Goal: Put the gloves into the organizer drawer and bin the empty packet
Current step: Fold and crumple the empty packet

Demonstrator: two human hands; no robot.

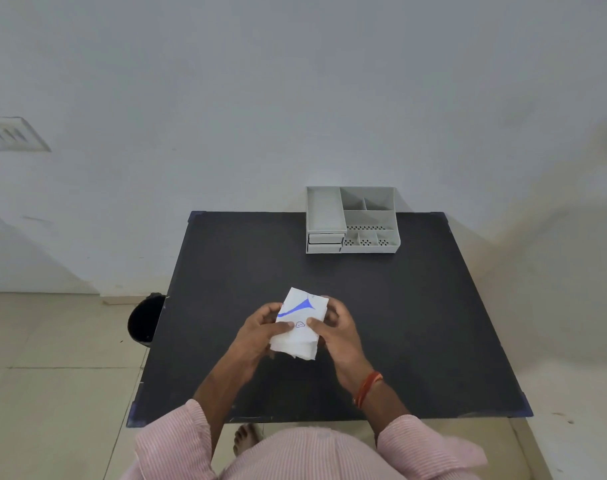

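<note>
A white glove packet (300, 322) with a blue mark is held above the middle of the black table (416, 323). My left hand (260, 332) grips its left side and my right hand (336, 327) grips its right side, thumbs on top. White folded material sticks out at the packet's near end. The grey organizer (352, 220) stands at the table's far edge, with two shut drawers (325, 242) at its lower left. A black bin (145, 318) stands on the floor by the table's left edge.
A white wall rises right behind the table. The floor is tiled in beige, with a bare foot (247, 438) under the table's near edge. My right wrist carries a red thread band (368, 388).
</note>
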